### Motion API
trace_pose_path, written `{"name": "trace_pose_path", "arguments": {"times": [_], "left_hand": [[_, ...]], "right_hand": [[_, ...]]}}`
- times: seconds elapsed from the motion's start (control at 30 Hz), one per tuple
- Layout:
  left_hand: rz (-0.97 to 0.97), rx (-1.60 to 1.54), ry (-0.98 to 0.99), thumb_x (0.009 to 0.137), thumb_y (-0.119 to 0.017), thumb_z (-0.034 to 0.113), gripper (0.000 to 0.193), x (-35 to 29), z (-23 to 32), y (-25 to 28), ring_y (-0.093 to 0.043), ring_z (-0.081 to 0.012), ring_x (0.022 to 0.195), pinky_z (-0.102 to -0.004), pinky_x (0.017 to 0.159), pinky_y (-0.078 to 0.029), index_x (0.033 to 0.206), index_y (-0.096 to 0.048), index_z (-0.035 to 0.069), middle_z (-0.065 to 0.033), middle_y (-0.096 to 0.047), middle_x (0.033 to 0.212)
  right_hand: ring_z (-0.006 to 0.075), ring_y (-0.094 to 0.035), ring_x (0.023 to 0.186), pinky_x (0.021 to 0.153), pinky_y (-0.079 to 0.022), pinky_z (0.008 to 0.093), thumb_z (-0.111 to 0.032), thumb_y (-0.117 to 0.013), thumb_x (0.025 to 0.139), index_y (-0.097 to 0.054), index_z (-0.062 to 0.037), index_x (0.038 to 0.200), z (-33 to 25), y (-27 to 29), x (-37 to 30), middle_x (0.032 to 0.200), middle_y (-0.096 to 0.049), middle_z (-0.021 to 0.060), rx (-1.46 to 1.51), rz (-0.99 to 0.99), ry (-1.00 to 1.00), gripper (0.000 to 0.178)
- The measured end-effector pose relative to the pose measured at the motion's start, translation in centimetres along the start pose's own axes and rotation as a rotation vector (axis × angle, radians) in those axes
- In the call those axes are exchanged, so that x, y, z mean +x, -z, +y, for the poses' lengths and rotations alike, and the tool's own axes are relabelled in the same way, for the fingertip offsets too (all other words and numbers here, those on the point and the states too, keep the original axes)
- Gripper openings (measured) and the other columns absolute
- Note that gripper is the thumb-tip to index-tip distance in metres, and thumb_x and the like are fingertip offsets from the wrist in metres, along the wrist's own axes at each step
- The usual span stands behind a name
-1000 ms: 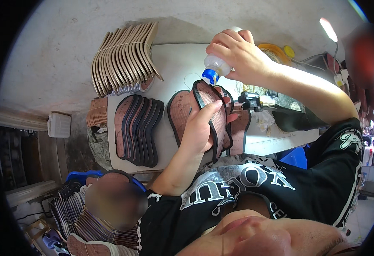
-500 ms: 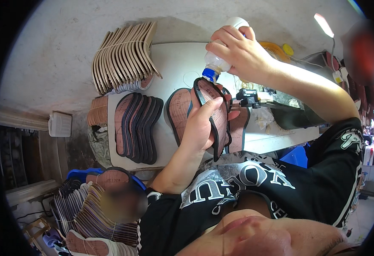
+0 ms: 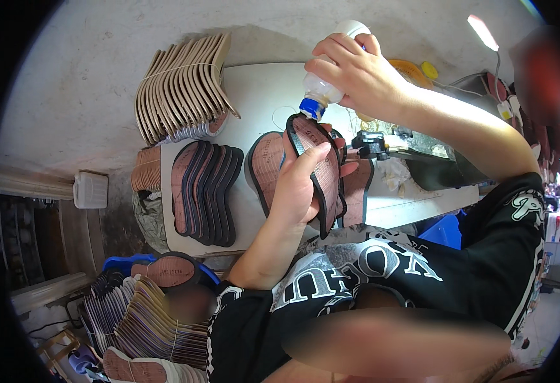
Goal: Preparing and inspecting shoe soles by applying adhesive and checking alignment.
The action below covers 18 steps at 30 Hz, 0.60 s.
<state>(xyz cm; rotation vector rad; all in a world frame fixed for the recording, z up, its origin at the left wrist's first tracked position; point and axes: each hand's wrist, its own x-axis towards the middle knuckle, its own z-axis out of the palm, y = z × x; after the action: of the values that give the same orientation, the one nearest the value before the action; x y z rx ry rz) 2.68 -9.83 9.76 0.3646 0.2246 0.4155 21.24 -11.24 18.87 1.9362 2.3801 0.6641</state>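
Note:
My left hand (image 3: 298,188) is closed around a pink-brown shoe insole (image 3: 326,173) with a black rim, its thumb pressed on the top face. A second dark-edged piece shows just behind it. From the upper right, my right hand (image 3: 351,67) grips a clear plastic squeeze bottle (image 3: 321,88) tipped downward. The bottle's blue cap (image 3: 312,108) is at the insole's upper end, where its tip seems to meet the rim. Beneath the held insole, two more lie on the white table: a left insole (image 3: 266,167) and a right insole (image 3: 358,191), partly covered.
A row of overlapping insoles (image 3: 194,188) lies at the table's left. Behind it stands a tied bundle of tan curved pieces (image 3: 181,83). A black machine part (image 3: 370,145) juts in right of my left hand. More bundled insoles (image 3: 158,313) sit lower left; a lamp (image 3: 483,33) shines upper right.
My right hand and the bottle have shifted slightly left and up, the cap moving along the insole's upper edge. My left hand keeps its hold on the insole, nearly still.

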Motion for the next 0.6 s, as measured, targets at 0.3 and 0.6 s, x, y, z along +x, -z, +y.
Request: {"name": "trace_pose_path", "arguments": {"times": [0.3, 0.6], "left_hand": [[-0.017, -0.008, -0.009, 0.093, -0.048, 0.006, 0.033, -0.3, 0.1, -0.4, -0.056, -0.0215, 0.107, -0.0425, 0.082, -0.056, 0.126, -0.043, 0.008, -0.0095, -0.052, 0.115], [-0.075, 0.01, -0.02, 0.087, -0.048, 0.011, 0.042, 0.4, 0.1, -1.4, -0.056, -0.0312, 0.108, -0.0478, 0.093, -0.049, 0.127, -0.045, 0.0, -0.0179, -0.057, 0.115]], "right_hand": [[0.0206, -0.049, 0.114, 0.089, -0.038, 0.0436, -0.015, -0.077, 0.063, -0.055, -0.0159, 0.11, -0.1, -0.1, -0.2, 0.11, -0.054, 0.003, -0.017, 0.059, 0.032, 0.052], [0.0248, -0.047, 0.119, 0.092, -0.033, 0.0457, -0.011, -0.08, 0.058, -0.054, -0.0163, 0.114, 0.9, 0.5, -1.1, 0.116, -0.054, 0.004, 0.226, -0.049, -0.14, 0.062]]}}
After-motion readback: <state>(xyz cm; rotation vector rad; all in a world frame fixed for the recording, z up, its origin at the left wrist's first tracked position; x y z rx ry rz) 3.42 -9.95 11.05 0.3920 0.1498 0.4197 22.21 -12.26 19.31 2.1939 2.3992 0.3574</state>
